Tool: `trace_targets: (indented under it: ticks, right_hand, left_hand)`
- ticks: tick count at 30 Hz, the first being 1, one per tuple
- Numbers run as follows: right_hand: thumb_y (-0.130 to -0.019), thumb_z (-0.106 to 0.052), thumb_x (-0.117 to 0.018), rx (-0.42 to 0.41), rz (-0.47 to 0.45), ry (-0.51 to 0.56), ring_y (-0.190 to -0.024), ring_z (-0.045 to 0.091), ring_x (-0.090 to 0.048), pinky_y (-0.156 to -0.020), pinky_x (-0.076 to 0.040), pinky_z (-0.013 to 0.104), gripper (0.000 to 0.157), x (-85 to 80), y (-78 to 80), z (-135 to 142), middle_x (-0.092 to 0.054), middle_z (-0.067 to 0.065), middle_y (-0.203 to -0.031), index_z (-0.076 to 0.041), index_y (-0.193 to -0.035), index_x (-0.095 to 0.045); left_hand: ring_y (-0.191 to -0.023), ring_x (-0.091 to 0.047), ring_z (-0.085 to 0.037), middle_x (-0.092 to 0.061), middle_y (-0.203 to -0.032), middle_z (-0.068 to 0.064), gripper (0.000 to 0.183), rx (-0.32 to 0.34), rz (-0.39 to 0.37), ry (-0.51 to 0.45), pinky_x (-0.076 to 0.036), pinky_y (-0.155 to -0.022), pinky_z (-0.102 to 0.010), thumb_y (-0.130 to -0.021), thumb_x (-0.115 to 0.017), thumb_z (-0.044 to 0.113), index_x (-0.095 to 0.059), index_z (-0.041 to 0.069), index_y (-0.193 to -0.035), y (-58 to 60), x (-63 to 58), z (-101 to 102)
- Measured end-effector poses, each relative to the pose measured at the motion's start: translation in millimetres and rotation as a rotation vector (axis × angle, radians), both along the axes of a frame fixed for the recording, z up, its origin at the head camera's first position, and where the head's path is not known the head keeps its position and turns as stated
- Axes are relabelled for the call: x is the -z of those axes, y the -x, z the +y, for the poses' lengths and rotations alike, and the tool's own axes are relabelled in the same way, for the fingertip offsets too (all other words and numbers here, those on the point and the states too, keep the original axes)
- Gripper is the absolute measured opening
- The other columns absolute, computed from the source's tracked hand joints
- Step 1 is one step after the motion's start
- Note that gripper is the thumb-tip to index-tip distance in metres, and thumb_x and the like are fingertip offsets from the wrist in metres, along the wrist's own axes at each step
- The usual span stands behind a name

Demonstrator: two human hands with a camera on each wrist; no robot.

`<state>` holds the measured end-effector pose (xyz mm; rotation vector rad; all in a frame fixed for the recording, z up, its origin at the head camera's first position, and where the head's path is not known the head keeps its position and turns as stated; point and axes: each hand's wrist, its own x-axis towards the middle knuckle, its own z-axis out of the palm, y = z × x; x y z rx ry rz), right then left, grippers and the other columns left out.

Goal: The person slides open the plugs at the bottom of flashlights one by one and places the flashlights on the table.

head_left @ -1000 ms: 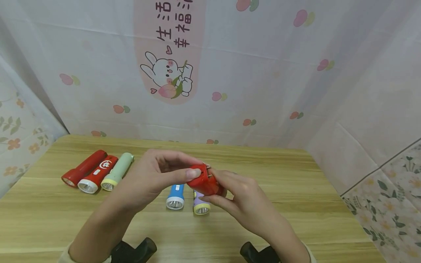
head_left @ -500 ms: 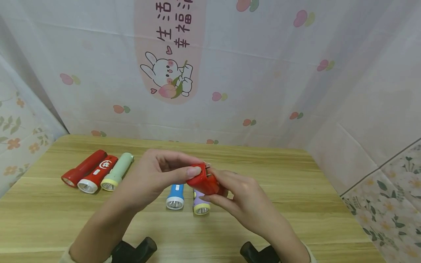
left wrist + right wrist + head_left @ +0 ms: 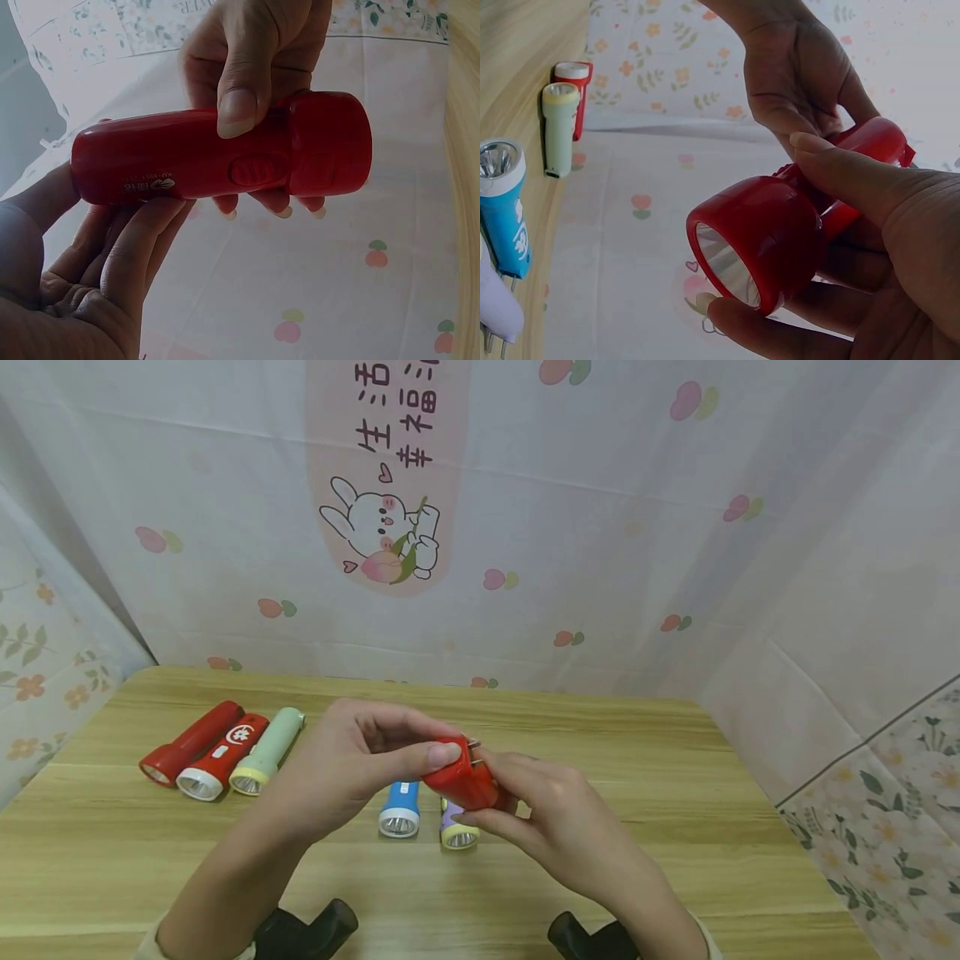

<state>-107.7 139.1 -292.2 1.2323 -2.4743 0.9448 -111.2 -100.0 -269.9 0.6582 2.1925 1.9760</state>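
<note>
Both hands hold a red flashlight (image 3: 463, 783) up over the table, its tail end facing the head camera. Two metal plug prongs (image 3: 476, 762) stick out at that tail. My left hand (image 3: 360, 768) pinches the tail, thumb on the end face and fingertips against the body. My right hand (image 3: 558, 806) grips the barrel near the head, the thumb lying close to a ribbed slide switch (image 3: 256, 171). In the right wrist view the wide lamp head (image 3: 757, 236) shows its reflector, which looks unlit. Behind the held flashlight, a blue flashlight (image 3: 399, 814) and a purple one (image 3: 459, 835) are partly hidden.
At the table's left lie three flashlights side by side: a dark red one (image 3: 198, 739), a red one with a white head (image 3: 225, 760) and a pale green one (image 3: 272, 750). A patterned cloth (image 3: 570, 527) hangs behind the wooden table (image 3: 675, 843).
The red flashlight has tilted and dipped very slightly in the hands. Both grips stay the same, and the flashlights on the table have not moved.
</note>
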Motion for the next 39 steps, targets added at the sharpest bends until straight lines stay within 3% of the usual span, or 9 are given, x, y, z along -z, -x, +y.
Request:
trace_targets:
  ticks: [20,29,39]
  right_hand:
    - [-0.086,-0.020,-0.081,-0.024,-0.009,0.017,-0.072,-0.006,-0.057,-0.061,-0.049,0.008,0.021,1.6,0.6,-3.7,-0.067,-0.014,-0.088,-0.018,-0.103,-0.068]
    - [-0.089,-0.022,-0.078,-0.044,-0.011,0.007,-0.073,-0.006,-0.058,-0.063,-0.050,0.008,0.020,3.6,0.9,-3.4,-0.069,-0.011,-0.090,-0.017,-0.106,-0.069]
    - [-0.089,-0.021,-0.077,-0.048,-0.007,0.000,-0.073,-0.006,-0.059,-0.063,-0.051,0.008,0.017,3.9,0.5,-3.9,-0.071,-0.009,-0.089,-0.016,-0.103,-0.069]
  left_hand:
    - [-0.085,-0.074,-0.025,-0.079,-0.098,-0.007,0.019,-0.011,0.000,-0.004,-0.062,-0.076,-0.036,-0.092,-0.075,0.022,-0.078,0.008,-0.104,-1.1,0.2,1.0]
    - [-0.082,-0.075,-0.025,-0.079,-0.096,-0.006,0.017,-0.007,-0.010,-0.004,-0.063,-0.076,-0.038,-0.091,-0.076,0.020,-0.078,0.008,-0.103,-1.5,0.3,0.9]
    - [-0.081,-0.075,-0.026,-0.080,-0.095,-0.001,0.013,-0.032,-0.034,0.020,-0.062,-0.075,-0.040,-0.090,-0.077,0.022,-0.079,0.016,-0.101,-2.8,-1.4,1.6]
